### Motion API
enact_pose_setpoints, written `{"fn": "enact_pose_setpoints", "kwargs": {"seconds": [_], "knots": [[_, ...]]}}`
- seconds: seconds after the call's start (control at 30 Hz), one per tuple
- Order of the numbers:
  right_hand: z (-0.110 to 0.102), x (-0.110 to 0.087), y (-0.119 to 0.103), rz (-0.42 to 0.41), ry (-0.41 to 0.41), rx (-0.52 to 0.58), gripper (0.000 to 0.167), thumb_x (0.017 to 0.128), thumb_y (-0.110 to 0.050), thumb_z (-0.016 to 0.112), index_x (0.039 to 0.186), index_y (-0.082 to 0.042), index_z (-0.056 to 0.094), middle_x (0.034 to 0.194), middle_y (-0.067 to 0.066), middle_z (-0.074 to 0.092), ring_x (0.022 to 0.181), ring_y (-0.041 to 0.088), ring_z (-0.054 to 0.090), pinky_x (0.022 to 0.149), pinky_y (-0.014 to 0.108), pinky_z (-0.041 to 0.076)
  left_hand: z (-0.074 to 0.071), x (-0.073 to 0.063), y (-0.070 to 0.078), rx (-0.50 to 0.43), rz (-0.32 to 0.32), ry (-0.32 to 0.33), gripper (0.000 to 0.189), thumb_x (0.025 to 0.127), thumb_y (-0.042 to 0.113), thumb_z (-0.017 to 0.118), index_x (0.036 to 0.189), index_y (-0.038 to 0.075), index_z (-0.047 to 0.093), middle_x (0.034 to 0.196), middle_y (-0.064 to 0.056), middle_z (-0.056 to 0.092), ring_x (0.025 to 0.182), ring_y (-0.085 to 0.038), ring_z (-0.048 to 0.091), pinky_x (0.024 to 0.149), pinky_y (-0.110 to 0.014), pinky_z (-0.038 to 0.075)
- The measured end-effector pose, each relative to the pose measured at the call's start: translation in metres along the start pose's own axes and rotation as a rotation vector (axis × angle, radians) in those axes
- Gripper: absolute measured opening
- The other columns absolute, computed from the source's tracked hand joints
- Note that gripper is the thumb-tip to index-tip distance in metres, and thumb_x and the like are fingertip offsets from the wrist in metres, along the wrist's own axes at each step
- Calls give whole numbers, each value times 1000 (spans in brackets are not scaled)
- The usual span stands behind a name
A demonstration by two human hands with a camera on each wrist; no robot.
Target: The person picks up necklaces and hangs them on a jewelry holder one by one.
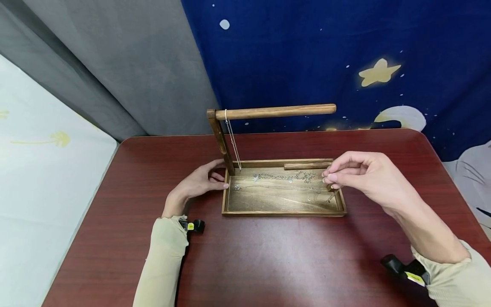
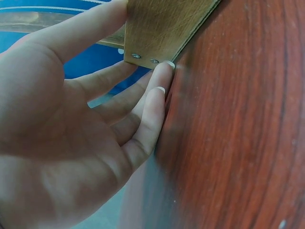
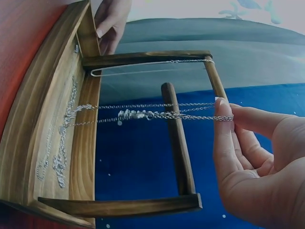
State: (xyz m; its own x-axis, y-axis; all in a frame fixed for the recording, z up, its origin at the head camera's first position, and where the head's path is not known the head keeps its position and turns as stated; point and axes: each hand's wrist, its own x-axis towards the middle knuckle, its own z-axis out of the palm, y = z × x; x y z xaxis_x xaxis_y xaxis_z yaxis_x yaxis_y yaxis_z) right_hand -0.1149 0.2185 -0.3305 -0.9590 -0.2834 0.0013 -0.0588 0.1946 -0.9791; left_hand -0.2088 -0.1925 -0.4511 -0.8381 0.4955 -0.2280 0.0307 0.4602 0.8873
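Observation:
A wooden jewellery stand (image 1: 284, 212) sits mid-table, a shallow tray with a post at its left end and a horizontal bar (image 1: 276, 111) on top. One silver chain (image 1: 233, 140) hangs from the bar near the post. Several chains (image 1: 285, 176) lie in the tray. At the tray's right end my right hand (image 1: 329, 178) pinches a silver chain (image 3: 143, 114) between thumb and fingers, and the chain stretches from the tray (image 3: 28, 119) up to that right hand (image 3: 226, 112). My left hand (image 1: 219, 177) rests with straight fingers against the tray's left end (image 2: 162, 28).
The stand is on a dark red wooden table (image 1: 268, 256), whose rear edge meets a blue star-patterned cloth (image 1: 345, 51) and a grey curtain (image 1: 134, 64). A white surface (image 1: 38, 179) lies beyond the table's left edge.

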Motion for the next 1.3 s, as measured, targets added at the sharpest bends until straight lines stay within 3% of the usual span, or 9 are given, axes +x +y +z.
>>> {"fn": "enact_pose_setpoints", "kwargs": {"seconds": [0.27,0.73,1.0,1.3], "knots": [[-9,-5,-2,-53,-7,98,14,90,6,68,104,10,67,99,16,74,85,21,73,71,32,58,-1,1,-1,1,5,-3,82,86,3,77,154,4,31,140,-21,51,102,-28,64,80,-26,53],[-26,-17,-1,-88,43,150,17,90,11,66,106,15,64,100,17,74,86,21,73,72,30,57,-3,2,-2,13,-1,-7,82,87,6,76,155,6,30,141,-21,50,103,-28,65,82,-27,53],[-37,-21,0,-90,85,142,18,90,12,65,107,15,64,101,16,74,84,22,73,73,27,57,-1,0,-1,-2,-8,-3,81,87,5,77,154,6,32,135,-21,55,102,-28,65,81,-27,54],[-49,-22,5,-147,104,230,18,89,18,60,107,17,62,103,17,72,89,23,73,71,27,57,-2,1,-4,3,-13,4,82,87,8,78,154,5,31,125,-22,60,98,-25,65,80,-28,54]]}}
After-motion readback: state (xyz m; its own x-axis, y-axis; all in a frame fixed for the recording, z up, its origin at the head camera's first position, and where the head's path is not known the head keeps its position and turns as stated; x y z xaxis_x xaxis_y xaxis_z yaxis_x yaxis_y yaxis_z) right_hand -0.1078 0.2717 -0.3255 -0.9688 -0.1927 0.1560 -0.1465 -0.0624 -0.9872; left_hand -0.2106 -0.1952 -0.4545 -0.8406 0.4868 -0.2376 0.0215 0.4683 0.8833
